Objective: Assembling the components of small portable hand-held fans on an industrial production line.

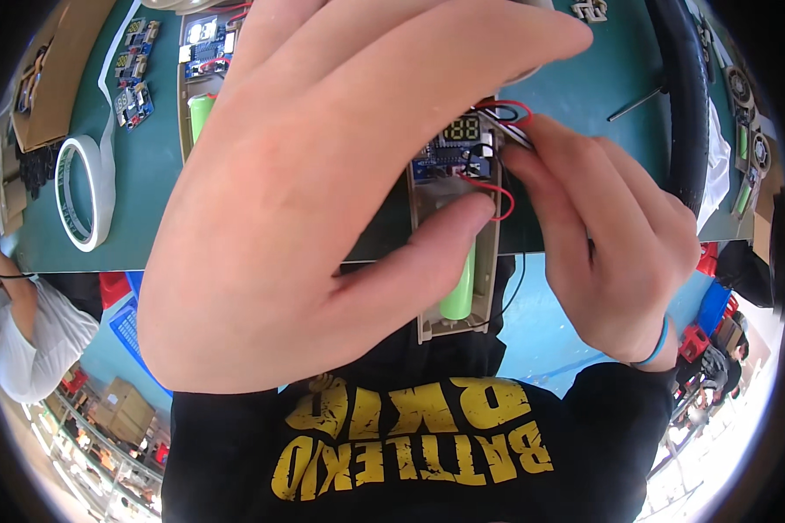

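A beige plastic casing (418,305) juts over the table's near edge, holding a blue circuit board with a two-digit display (460,130) and a green cylindrical battery cell (457,292). My left hand (296,192) arches over it, the thumb pressed along the casing beside a red wire loop (508,205) and the fingers reaching across its far end. That hand hides much of the casing. At the board's right side my right hand (615,218) pinches thin red, black and white wires (515,131) between thumb and forefinger. The exact wire ends are hidden by the fingertips.
A second casing (186,122) with a board and green cell lies left, partly covered. Further left are a white tape roll (85,193), several loose boards (133,105) and a cardboard box (65,78). A thin metal rod (634,105) and black tube (679,113) lie right.
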`<state>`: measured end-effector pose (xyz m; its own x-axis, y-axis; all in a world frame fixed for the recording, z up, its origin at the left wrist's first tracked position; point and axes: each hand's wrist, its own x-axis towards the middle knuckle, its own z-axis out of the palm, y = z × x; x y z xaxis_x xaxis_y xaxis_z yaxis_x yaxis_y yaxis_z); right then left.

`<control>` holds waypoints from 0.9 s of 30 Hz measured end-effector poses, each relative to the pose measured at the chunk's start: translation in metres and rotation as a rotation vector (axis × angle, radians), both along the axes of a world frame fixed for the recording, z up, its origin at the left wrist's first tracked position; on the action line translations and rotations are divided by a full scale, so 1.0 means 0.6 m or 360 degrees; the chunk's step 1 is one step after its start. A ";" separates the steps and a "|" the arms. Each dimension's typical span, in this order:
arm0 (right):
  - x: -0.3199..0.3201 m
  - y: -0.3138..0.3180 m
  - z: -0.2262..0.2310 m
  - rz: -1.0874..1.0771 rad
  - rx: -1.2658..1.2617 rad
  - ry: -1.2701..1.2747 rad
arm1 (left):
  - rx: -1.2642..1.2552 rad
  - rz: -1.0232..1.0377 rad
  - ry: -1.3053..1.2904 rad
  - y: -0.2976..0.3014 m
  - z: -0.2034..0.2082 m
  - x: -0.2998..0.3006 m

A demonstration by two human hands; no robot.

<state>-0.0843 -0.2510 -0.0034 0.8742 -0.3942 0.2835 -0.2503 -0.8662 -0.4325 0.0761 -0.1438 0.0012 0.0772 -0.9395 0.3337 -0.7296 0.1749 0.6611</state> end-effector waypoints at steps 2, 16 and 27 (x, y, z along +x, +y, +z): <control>0.001 0.006 0.008 0.0012 -0.0009 0.0054 | 0.0008 -0.0017 -0.0011 0.003 0.001 0.000; -0.003 0.021 0.017 0.0017 -0.0299 0.0278 | 0.0045 -0.0032 -0.0028 0.003 0.007 -0.001; 0.005 0.029 0.009 0.0013 -0.0339 0.0115 | 0.0089 0.0022 -0.0044 0.008 0.017 0.004</control>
<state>-0.0816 -0.2336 0.0021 0.8981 -0.3252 0.2961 -0.2668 -0.9381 -0.2210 0.0787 -0.1389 0.0116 0.0819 -0.9557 0.2826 -0.7498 0.1277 0.6492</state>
